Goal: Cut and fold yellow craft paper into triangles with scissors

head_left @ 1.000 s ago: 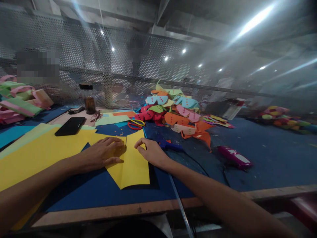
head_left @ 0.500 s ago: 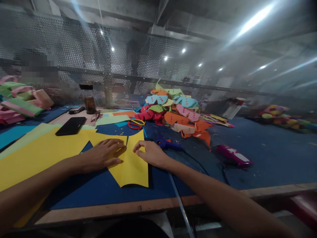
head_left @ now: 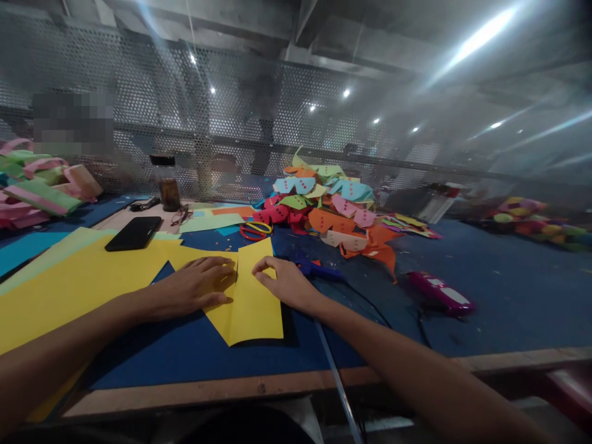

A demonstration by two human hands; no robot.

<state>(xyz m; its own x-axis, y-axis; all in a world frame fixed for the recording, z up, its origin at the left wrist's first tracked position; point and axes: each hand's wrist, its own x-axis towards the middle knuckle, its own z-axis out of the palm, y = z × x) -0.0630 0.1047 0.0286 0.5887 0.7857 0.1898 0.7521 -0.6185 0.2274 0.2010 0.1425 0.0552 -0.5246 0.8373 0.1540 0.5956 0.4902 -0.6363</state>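
Two poses: left hand (head_left: 200, 285) palm-down, loosely spread on yellow paper (head_left: 256, 314); right hand (head_left: 287, 285) half-curled, hold unclear.

Yellow paper (head_left: 256, 311), creased lengthwise, right panel slightly raised, lower edge bowed, on blue tabletop (head_left: 185, 354).

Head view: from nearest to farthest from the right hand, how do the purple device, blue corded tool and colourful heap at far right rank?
1. Blue corded tool: just right of the right hand.
2. Purple device: farther right.
3. Colourful heap: farthest right, toward the back.
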